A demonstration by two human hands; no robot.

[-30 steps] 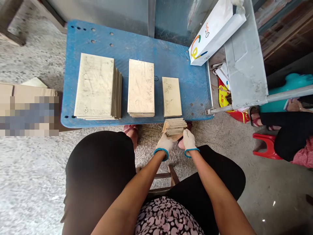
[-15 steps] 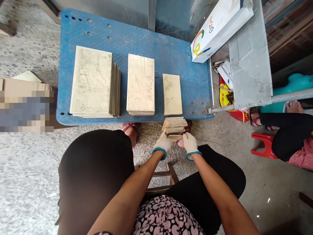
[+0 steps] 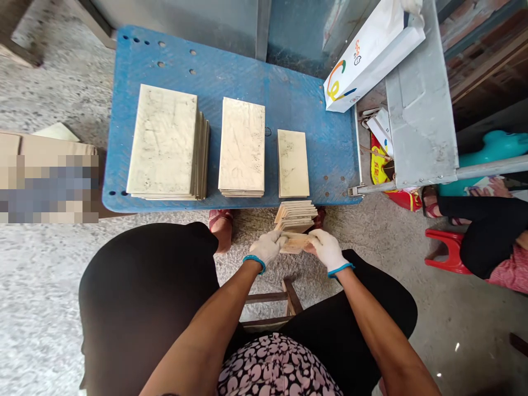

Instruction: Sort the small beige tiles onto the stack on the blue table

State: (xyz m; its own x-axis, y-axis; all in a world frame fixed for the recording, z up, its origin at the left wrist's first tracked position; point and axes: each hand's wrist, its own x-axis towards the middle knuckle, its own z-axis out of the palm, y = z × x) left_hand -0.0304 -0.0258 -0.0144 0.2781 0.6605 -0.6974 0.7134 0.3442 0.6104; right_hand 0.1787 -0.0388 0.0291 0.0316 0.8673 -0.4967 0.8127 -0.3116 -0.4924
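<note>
Across the view, in front of the seated person, stretches a blue board (image 3: 289,99) with round holes through its corners; it is the largest thing here. Past its right end reaches a grey metal sheet (image 3: 424,121), scuffed on its face. At the board's far right corner is a white paper bag (image 3: 371,52) printed with coloured strokes, set aslant.

On the left part of the board stands the large stack (image 3: 165,143) of pale rectangular panels, the lower ones jutting out on the right side. Near the board's middle is the medium stack (image 3: 242,146), narrower and lower, its front edge close to the near rim. Right of the board's middle, also close to that rim, lies the small stack (image 3: 293,162), its top face marked with dark specks.

Just off the board's near edge, in front of that last pile, is a leaning row (image 3: 296,214) of thin pieces; what it rests on is hidden. Nearer the person than this row are the gloved left hand (image 3: 266,246) and the gloved right hand (image 3: 329,249), both cuffed in blue. Smallest is the pale piece (image 3: 293,243) between them, off the board's near edge, pinched by the left fingers at one end and the right fingers at the other.
</note>
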